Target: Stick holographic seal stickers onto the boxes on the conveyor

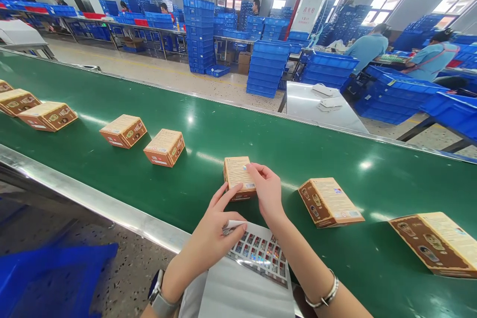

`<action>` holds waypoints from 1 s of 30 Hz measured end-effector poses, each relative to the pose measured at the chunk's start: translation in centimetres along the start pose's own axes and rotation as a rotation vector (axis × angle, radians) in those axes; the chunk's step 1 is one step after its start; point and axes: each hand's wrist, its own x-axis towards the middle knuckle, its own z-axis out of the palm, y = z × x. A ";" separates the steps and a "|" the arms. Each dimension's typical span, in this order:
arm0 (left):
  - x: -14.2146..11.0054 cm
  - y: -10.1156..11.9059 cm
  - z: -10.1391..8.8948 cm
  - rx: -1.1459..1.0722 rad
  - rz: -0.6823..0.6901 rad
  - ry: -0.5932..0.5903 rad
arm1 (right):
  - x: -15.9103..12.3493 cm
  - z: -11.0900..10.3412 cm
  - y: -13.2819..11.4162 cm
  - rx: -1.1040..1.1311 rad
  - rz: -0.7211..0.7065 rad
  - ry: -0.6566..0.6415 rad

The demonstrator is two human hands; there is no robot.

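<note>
On the green conveyor belt, a small brown-and-cream carton (236, 171) sits in front of me. My right hand (269, 190) is at its top face, fingertips pinched together at a small shiny sticker (245, 168). The index and middle fingers of my left hand (218, 226) reach out to the carton's near edge. Between that hand's thumb and curled fingers is the edge of a sheet of shiny stickers (261, 253), which hangs below the carton. To the right, two more cartons (330, 201) each carry a similar shiny sticker on the top face.
Several cartons (164, 147) stand spaced along the green belt (201, 119) to the left. A metal rail (93, 203) edges the belt on my side. Beyond are a metal table (313, 104), stacked blue crates (266, 67) and people (368, 44) at benches.
</note>
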 end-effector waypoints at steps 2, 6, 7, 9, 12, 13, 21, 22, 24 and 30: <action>0.0 0.2 0.3 0.000 0.007 -0.013 | -0.1 -0.3 0.1 -0.049 -0.031 0.011; 0.1 0.7 0.6 -0.006 0.001 -0.054 | -0.2 -1.2 -0.4 -0.213 -0.116 0.027; 0.1 0.9 0.7 -0.007 -0.003 -0.065 | -0.2 -1.5 -0.7 -0.267 -0.138 0.025; 0.3 1.2 0.9 -0.011 -0.008 -0.085 | -0.2 -2.2 -1.5 -0.375 -0.169 0.009; 0.5 1.6 1.1 -0.014 0.000 -0.109 | 0.0 -3.0 -2.6 -0.496 -0.176 -0.012; 0.6 1.7 1.2 -0.015 0.004 -0.115 | 0.1 -3.2 -2.8 -0.524 -0.175 -0.009; 0.8 2.7 2.1 -0.084 0.011 -0.129 | 2.0 -6.1 -3.0 -0.665 -0.209 0.010; 0.7 2.8 2.1 -0.104 0.007 -0.110 | 1.9 -6.8 -3.3 -0.675 -0.230 -0.010; 0.6 3.0 2.0 -0.152 -0.002 -0.044 | 0.9 -8.3 -4.1 -0.692 -0.278 -0.066; 0.4 3.2 1.0 -0.295 -0.052 0.156 | -4.7 -12.7 -7.0 -0.816 -0.596 -0.384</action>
